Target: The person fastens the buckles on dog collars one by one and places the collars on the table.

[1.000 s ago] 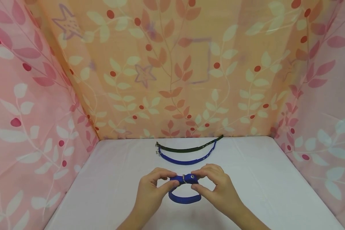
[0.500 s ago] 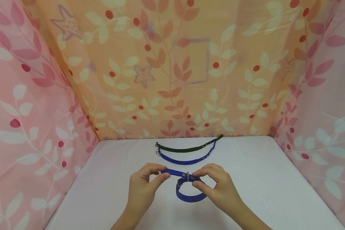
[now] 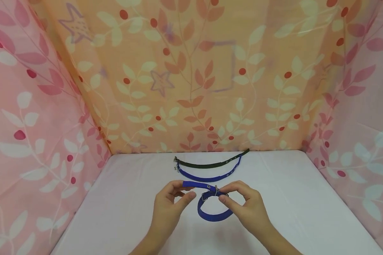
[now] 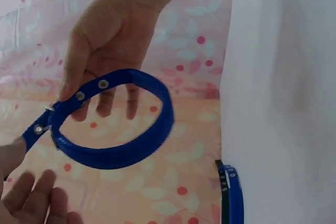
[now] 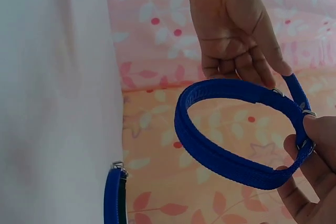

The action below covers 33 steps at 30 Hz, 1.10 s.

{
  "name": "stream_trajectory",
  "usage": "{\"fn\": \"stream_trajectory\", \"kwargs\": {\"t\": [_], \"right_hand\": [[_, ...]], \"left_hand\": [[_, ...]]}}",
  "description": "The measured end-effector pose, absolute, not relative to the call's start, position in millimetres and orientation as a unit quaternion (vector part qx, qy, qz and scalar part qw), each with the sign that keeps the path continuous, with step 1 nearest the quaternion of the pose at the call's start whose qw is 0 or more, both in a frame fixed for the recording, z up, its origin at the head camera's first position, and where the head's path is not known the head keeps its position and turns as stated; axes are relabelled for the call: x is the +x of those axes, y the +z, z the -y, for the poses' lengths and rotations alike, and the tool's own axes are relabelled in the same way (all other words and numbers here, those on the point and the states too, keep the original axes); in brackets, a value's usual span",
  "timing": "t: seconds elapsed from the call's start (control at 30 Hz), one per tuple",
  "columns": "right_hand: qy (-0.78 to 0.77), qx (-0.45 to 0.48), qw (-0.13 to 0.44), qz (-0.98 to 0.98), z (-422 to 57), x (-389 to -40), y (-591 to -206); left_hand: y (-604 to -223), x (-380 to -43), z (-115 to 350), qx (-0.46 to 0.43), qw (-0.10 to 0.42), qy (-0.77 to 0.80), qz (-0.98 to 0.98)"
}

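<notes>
A blue dog collar (image 3: pixel 214 216), bent into a loop, is held up between both hands over the white table. My right hand (image 3: pixel 250 207) pinches it beside the metal buckle (image 3: pixel 216 190). The strap passes through the buckle, and its free end points left. My left hand (image 3: pixel 169 203) has that end lying across its index finger, with the thumb just below in the head view; in the left wrist view the thumb (image 4: pixel 11 158) overlaps the strap. Metal eyelets (image 4: pixel 80 96) show along the band. In the right wrist view the loop (image 5: pixel 226 166) hangs open below the fingers.
Behind the hands, a second blue collar (image 3: pixel 207 179) and a dark green collar (image 3: pixel 204 166) lie stretched out in curves on the white tabletop (image 3: pixel 115 212). Patterned curtains (image 3: pixel 191 81) enclose the table at the back and both sides.
The strap's tail has been drawn out leftward through the buckle, turning the collar loop right. My left hand moved left, then back right with its thumb lower; my right hand shifted slightly right.
</notes>
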State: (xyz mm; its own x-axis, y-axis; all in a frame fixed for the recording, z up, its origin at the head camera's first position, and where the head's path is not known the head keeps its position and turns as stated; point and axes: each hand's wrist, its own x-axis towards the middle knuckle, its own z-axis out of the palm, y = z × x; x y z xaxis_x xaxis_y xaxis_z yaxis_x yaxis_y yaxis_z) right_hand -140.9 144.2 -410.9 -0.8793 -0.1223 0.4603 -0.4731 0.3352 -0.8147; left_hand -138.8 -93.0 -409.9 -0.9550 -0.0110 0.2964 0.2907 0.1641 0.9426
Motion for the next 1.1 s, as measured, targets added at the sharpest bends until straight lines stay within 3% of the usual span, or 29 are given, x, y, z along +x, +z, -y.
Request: {"fn": "stream_trajectory", "kwargs": {"t": [0.1,0.23,0.43,0.77,1.1], "right_hand": [[0.55,0.17,0.15,0.804,-144,-140,-410],[0.554,0.18,0.152,0.798,-143,-141,-411],[0.562,0.195,0.156,0.789,-142,-139,-411],[0.563,0.22,0.15,0.782,-141,-141,-416],[0.545,0.222,0.172,0.79,-140,-141,-416]], "left_hand": [[-414,-137,87,-0.133,0.093,-0.598,0.785],[-418,-133,83,-0.186,0.1,-0.574,0.791],[-420,-130,80,-0.184,0.109,-0.578,0.787],[-427,-131,76,-0.241,0.188,-0.573,0.76],[-426,-130,73,-0.242,0.205,-0.571,0.758]]}}
